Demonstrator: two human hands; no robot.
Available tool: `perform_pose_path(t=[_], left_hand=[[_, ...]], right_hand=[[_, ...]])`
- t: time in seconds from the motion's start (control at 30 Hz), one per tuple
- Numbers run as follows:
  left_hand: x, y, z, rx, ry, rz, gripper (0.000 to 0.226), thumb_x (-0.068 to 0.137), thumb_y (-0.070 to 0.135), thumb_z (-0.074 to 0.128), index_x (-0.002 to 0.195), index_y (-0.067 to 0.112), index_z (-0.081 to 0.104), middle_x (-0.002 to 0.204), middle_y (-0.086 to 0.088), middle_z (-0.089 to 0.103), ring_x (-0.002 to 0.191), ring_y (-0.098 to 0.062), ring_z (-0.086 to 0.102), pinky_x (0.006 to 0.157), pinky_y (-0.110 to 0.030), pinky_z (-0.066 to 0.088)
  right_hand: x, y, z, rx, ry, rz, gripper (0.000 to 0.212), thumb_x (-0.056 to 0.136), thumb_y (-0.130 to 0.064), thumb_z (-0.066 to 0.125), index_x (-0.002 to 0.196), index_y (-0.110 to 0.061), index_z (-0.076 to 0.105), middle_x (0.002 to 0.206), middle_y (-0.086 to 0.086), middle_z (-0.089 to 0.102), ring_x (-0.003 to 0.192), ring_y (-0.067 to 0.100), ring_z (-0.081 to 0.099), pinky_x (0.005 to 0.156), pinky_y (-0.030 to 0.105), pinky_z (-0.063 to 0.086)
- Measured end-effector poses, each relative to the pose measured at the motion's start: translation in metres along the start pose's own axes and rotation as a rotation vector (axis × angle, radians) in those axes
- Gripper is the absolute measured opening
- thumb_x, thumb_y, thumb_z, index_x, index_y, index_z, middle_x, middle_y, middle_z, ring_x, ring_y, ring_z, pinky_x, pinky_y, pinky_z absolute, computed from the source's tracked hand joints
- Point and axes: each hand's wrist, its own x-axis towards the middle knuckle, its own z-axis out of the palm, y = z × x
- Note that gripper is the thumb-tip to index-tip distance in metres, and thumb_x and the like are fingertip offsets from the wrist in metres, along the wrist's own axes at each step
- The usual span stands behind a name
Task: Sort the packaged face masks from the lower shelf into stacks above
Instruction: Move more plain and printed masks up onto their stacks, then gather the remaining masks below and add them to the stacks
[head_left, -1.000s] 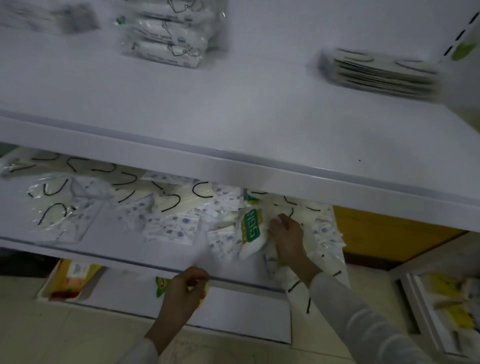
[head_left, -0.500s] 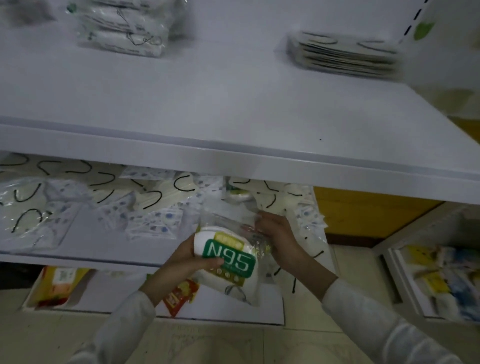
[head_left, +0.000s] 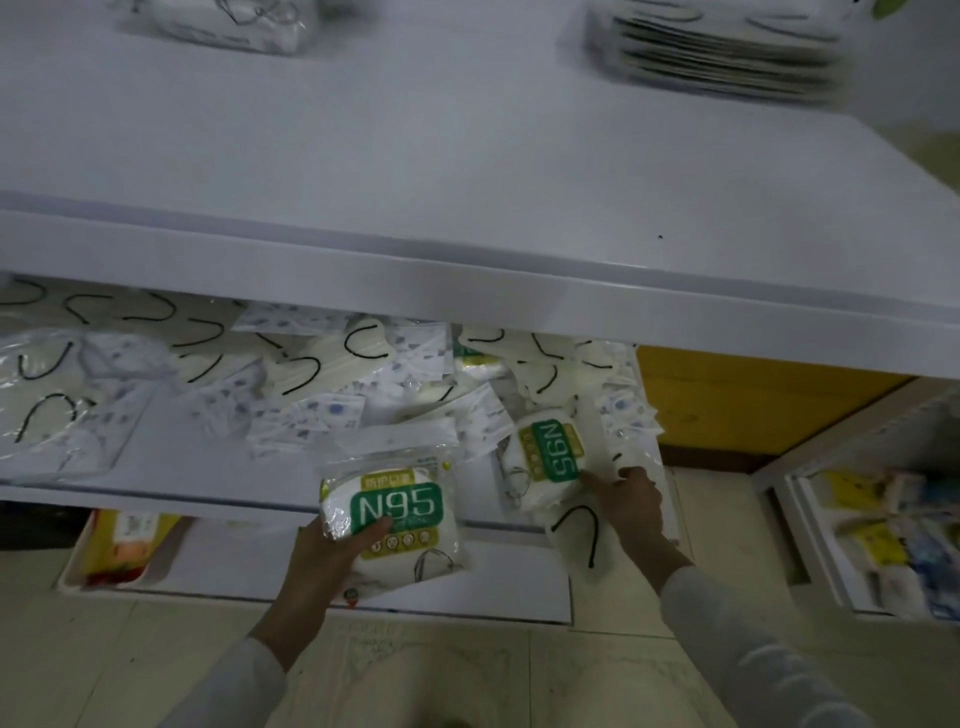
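Hold: left hand (head_left: 332, 551), thumb and fingers clamped on N95 pack (head_left: 397, 512), off lower shelf (head_left: 171, 457) front edge | right hand (head_left: 631, 501), fingertip on second N95 pack (head_left: 550, 457), right front corner, grip unclear | risk: slick film slipping, neighbouring mask packs (head_left: 322, 410) dragged over edge

Glossy clear plastic wraps the N95 mask pack (head_left: 397, 512) (crinkled, catching light); the upper shelf (head_left: 467, 156) looks smooth, matt white.

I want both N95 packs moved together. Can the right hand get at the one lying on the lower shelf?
Probably yes: the right hand touches that N95 pack near the front of the lower shelf, and nothing lies over it.
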Motion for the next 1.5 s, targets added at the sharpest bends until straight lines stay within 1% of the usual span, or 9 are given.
perform_pose_path(t=[0.17, 0.37, 0.53, 0.7, 0.97, 1.07, 1.17, 1.33, 1.5], left_hand=[[0.003, -0.006, -0.003, -0.039, 0.014, -0.018, 0.020, 0.073, 0.013, 0.078, 0.090, 0.017, 0.069, 0.086, -0.007, 0.074, 0.083, -0.027, 0.070, 0.078, -0.042, 0.056], [0.001, -0.006, -0.003, -0.146, 0.008, -0.009, 0.015, 0.082, 0.014, 0.069, 0.096, 0.012, 0.068, 0.084, -0.009, 0.075, 0.081, -0.028, 0.071, 0.072, -0.040, 0.057], [0.002, -0.006, 0.000, -0.222, 0.015, -0.010, 0.021, 0.087, 0.022, 0.062, 0.105, 0.013, 0.065, 0.097, -0.015, 0.072, 0.086, -0.032, 0.070, 0.068, -0.038, 0.057], [-0.001, 0.008, 0.011, -0.294, -0.016, -0.012, 0.030, 0.091, 0.022, 0.056, 0.120, 0.014, 0.057, 0.103, -0.015, 0.069, 0.091, -0.032, 0.066, 0.067, -0.036, 0.055], [-0.019, 0.040, 0.025, -0.329, -0.120, 0.048, 0.016, 0.092, 0.013, 0.053, 0.105, 0.017, 0.062, 0.092, -0.007, 0.072, 0.077, -0.022, 0.069, 0.049, -0.025, 0.054], [-0.023, 0.044, 0.027, -0.311, -0.177, 0.029, 0.014, 0.091, 0.014, 0.054, 0.100, 0.017, 0.065, 0.088, -0.009, 0.074, 0.071, -0.020, 0.071, 0.053, -0.028, 0.055], [-0.025, 0.045, 0.028, -0.299, -0.224, 0.039, 0.022, 0.087, 0.023, 0.061, 0.108, 0.021, 0.066, 0.100, -0.009, 0.073, 0.090, -0.026, 0.069, 0.070, -0.036, 0.055], [-0.030, 0.052, 0.028, -0.382, -0.285, -0.009, 0.032, 0.087, 0.023, 0.057, 0.117, 0.013, 0.062, 0.097, -0.012, 0.072, 0.087, -0.028, 0.069, 0.068, -0.036, 0.057], [-0.043, 0.058, 0.024, -0.496, -0.458, -0.078, 0.082, 0.063, 0.064, 0.072, 0.123, 0.010, 0.059, 0.113, -0.016, 0.067, 0.104, -0.031, 0.065, 0.076, -0.038, 0.057]], right_hand=[[0.006, -0.013, 0.008, -0.103, 0.099, -0.152, 0.022, 0.088, -0.029, 0.061, 0.095, -0.011, 0.071, 0.093, 0.013, 0.070, 0.087, 0.030, 0.063, 0.074, 0.034, 0.052], [0.002, -0.032, -0.014, 0.114, 0.311, -0.378, 0.021, 0.092, -0.022, 0.061, 0.093, -0.005, 0.073, 0.083, 0.006, 0.068, 0.077, 0.020, 0.060, 0.067, 0.024, 0.038], [0.001, -0.056, -0.041, 0.440, 0.168, -0.509, 0.019, 0.096, -0.023, 0.056, 0.105, -0.010, 0.064, 0.101, 0.007, 0.065, 0.094, 0.021, 0.060, 0.077, 0.033, 0.048], [-0.023, -0.082, -0.083, 0.498, 0.004, -0.698, 0.013, 0.099, -0.019, 0.049, 0.095, -0.017, 0.061, 0.088, -0.005, 0.064, 0.083, 0.010, 0.059, 0.072, 0.023, 0.046], [-0.090, -0.116, -0.118, 0.726, -0.258, -0.730, 0.043, 0.067, -0.063, 0.068, 0.080, -0.022, 0.070, 0.082, 0.000, 0.075, 0.082, 0.018, 0.071, 0.068, 0.024, 0.055], [-0.104, -0.123, -0.101, 0.782, -0.376, -0.711, 0.028, 0.080, -0.040, 0.066, 0.078, -0.013, 0.061, 0.072, -0.005, 0.070, 0.075, 0.012, 0.071, 0.064, 0.025, 0.055], [-0.111, -0.126, -0.080, 0.718, -0.448, -0.703, 0.017, 0.095, -0.008, 0.049, 0.079, -0.007, 0.053, 0.072, -0.003, 0.064, 0.079, 0.012, 0.070, 0.065, 0.023, 0.053], [-0.112, -0.127, -0.065, 0.763, -0.522, -0.578, 0.020, 0.096, -0.006, 0.047, 0.076, -0.007, 0.051, 0.069, -0.001, 0.063, 0.076, 0.012, 0.068, 0.067, 0.029, 0.054], [-0.128, -0.136, -0.050, 0.483, -0.340, -0.742, 0.020, 0.097, -0.011, 0.050, 0.078, -0.011, 0.054, 0.076, 0.009, 0.067, 0.072, 0.014, 0.067, 0.064, 0.025, 0.053]])
